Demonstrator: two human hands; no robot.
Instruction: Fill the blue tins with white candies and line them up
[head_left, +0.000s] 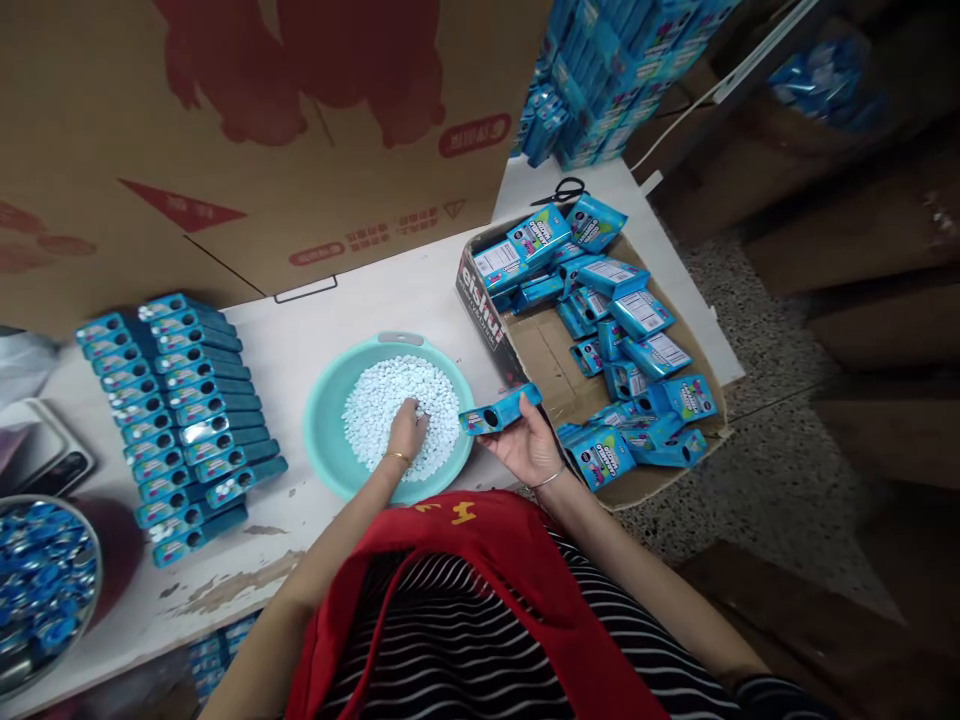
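Half the left hand (407, 428) is buried in white pellets (390, 395).

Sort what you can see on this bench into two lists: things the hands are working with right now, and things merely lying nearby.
In use:
left hand in the white pellets
teal basin holding them
right hand gripping a blue box

Lying about:
rows of blue boxes
cardboard tray of loose packets
scissors
metal bowl of blue wrapped items
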